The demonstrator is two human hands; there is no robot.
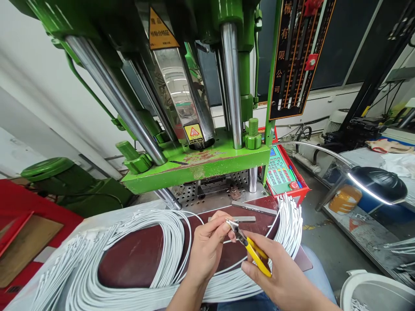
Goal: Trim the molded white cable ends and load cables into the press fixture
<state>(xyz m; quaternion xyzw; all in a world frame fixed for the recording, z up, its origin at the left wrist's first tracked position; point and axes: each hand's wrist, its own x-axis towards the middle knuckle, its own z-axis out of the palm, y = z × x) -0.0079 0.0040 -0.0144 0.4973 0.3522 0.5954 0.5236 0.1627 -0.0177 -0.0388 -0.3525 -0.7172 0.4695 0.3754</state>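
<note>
- Two bare hands meet at the lower centre of the frame.
- Left hand (205,248): thumb and fingertips pinched together on a small white piece (232,223), presumably to steady it.
- Right hand (279,265): closed around steel-jawed pliers with yellow handles (258,258); jaws at the small white piece, exact bite unclear. The angled hold likely keeps the tip visible.
- Long, thin white cables (227,290): coiled around the lower centre on a dark red, smooth board (129,259), probably to keep their ends within reach.
- Green, steel-columned press (194,170): upper centre, behind the hands.
</note>
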